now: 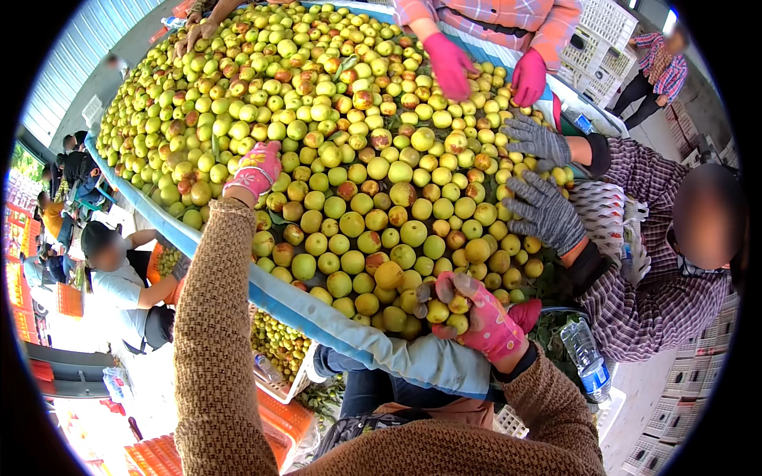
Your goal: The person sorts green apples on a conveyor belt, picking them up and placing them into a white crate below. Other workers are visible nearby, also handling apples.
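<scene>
A broad heap of yellow-green jujubes (351,224), some with reddish-brown patches, covers the table in front of me. My right hand (485,318), in a pink dotted glove with darkened fingertips, holds several jujubes (438,311) at the near edge. Farther left, my left hand (257,172) wears a pink flowered glove and rests among the fruit. Its back faces me and its fingers are largely hidden, so I cannot tell whether it grips a fruit. Pale blue cloth (381,351) lines the table's raised rim.
At right, a co-worker's grey-gloved hands (545,208) touch the heap. Another person's pink-gloved hands (449,65) work opposite; a bare hand (196,37) reaches in at far left. A plastic bottle (586,360) lies at right. Below the rim stands a crate of smaller fruit (277,345).
</scene>
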`<state>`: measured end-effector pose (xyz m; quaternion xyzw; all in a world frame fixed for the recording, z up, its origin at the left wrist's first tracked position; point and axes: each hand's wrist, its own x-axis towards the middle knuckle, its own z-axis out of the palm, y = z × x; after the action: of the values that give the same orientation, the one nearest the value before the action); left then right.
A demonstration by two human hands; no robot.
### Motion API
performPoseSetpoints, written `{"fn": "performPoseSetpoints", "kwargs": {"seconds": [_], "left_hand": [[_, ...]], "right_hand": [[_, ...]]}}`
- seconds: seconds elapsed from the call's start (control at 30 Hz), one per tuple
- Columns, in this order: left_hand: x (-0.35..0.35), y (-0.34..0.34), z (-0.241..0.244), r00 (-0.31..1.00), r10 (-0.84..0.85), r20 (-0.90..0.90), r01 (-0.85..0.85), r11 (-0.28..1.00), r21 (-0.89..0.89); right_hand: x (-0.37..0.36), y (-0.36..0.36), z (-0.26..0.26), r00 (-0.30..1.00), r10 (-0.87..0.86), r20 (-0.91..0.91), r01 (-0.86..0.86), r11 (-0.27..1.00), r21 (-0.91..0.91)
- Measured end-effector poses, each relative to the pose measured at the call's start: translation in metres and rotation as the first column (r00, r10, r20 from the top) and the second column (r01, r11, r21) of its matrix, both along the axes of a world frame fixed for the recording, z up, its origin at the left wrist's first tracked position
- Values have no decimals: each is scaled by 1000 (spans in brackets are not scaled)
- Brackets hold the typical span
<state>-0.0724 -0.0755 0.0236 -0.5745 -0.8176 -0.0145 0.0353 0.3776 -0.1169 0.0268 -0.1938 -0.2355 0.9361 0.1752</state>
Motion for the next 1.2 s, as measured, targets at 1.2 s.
{"fn": "performPoseSetpoints", "kwargs": {"seconds": [1.2], "left_hand": [[101, 49, 2, 945, -325, 38, 326, 945, -40]], "right_hand": [[-22, 8, -6, 999, -5, -49, -1, 993, -121]]}}
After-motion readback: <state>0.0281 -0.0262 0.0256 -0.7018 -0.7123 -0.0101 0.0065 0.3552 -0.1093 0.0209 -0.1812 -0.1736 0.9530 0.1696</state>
